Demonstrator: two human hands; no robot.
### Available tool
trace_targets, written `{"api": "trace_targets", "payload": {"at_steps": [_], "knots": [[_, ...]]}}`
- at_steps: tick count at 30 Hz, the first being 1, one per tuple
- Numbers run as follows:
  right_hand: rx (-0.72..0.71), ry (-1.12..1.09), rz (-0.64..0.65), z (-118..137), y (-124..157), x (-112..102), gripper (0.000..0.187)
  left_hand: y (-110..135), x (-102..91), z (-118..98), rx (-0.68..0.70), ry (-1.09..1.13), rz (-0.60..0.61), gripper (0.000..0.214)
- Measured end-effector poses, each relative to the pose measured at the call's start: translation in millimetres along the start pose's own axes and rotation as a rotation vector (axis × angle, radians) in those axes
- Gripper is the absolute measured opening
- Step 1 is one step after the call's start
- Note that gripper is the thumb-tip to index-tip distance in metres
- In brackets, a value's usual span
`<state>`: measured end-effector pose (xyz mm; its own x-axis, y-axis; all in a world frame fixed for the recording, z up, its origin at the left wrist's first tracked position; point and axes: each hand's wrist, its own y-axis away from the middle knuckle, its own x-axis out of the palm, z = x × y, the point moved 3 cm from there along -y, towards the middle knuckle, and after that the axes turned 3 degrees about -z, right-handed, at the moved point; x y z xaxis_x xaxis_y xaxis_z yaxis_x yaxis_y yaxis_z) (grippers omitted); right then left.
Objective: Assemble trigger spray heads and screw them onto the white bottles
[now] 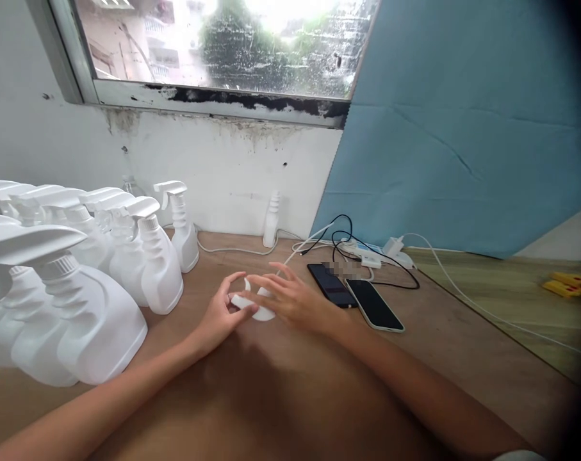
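Both my hands meet over a small white plastic piece (pixel 261 312) lying on the brown table (pixel 290 397). My left hand (pixel 223 314) pinches its left end between thumb and fingers. My right hand (pixel 294 301) lies on top of it with fingers stretched out flat; most of the piece is hidden beneath. Several white spray bottles (pixel 93 301) with trigger heads stand in a cluster to the left of my left hand.
Two dark phones (pixel 374 306) lie right of my right hand, with black and white cables and a charger (pixel 367 253) behind. A small white bottle (pixel 271 221) stands by the wall. Yellow items (pixel 566 283) sit at the far right. A blue sheet (pixel 463 128) leans against the wall.
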<state>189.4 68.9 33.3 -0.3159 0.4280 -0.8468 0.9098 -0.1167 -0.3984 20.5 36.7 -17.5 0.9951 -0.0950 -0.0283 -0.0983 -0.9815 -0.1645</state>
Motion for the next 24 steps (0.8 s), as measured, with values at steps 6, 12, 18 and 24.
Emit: {"api": "trace_targets", "payload": {"at_steps": [6, 12, 18, 24], "knots": [[0.164, 0.061, -0.233, -55.4, 21.5, -44.8, 0.049, -97.2, 30.9, -18.5, 0.169, 0.093, -0.093, 0.062], [0.559, -0.195, -0.719, -90.5, 51.7, -100.0, 0.040, -221.4, 43.8, 0.2, 0.072, -0.349, -0.437, 0.052], [0.701, -0.647, -1.104, -101.5, 55.7, -112.1, 0.028, -246.8, 51.5, 12.4, 0.033, -0.470, -0.439, 0.078], [0.644, -0.691, -1.213, -102.6, 52.7, -130.6, 0.028, -221.0, 45.0, -10.7, 0.081, -0.483, -0.458, 0.040]]}}
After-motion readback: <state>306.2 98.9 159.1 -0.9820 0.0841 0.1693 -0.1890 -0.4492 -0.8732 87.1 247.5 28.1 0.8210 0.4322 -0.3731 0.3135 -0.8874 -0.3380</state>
